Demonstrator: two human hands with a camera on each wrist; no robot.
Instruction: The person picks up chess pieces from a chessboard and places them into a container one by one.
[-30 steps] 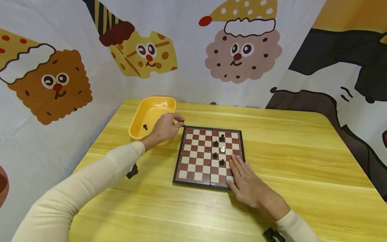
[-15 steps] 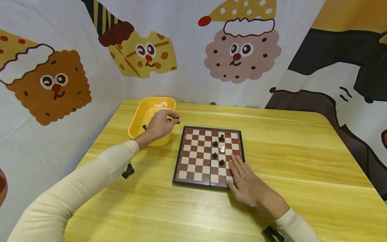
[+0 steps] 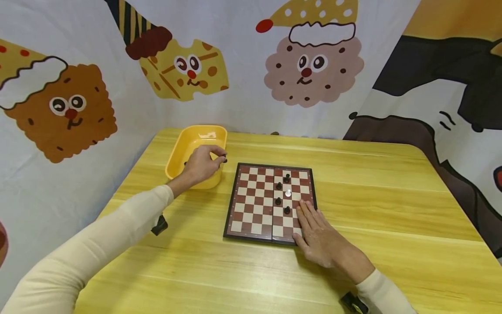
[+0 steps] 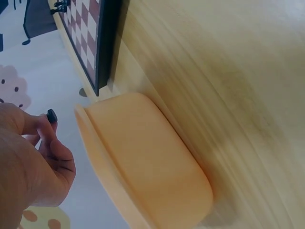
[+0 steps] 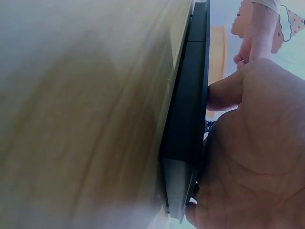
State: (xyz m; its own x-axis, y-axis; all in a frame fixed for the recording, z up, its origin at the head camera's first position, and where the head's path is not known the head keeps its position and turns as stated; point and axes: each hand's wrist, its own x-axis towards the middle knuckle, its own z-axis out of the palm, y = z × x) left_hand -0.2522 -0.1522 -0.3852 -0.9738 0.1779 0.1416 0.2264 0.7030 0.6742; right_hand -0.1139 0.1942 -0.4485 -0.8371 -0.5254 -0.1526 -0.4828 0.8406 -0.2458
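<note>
1. Draws the left hand (image 3: 201, 165) and a small black piece (image 3: 225, 158) leftward, farther from the chessboard (image 3: 252, 209) than in the earlier frames.
2. Puts that piece off the chessboard, close by the yellow tray (image 3: 213, 179) to its left; reads, as a judgement, as a carry between the two, not yet let go.
3. Shows a narrow left grip, pinching the piece between thumb and fingers; cannot tell whether directly over the tray.
4. Rests the right hand (image 3: 319, 237) flat on the chessboard's right side, fingers straight, probably steadying it.
5. Shows four black pieces (image 3: 278, 201) around one white piece (image 3: 288, 193) on the chessboard's right half.
6. Shows another black piece (image 3: 185, 163) left of the chessboard, inside the tray, mostly hidden behind the left hand.
7. Includes bench (image 3: 392, 196) beneath the chessboard, cartoon cloth (image 3: 243, 109) beyond.
</note>
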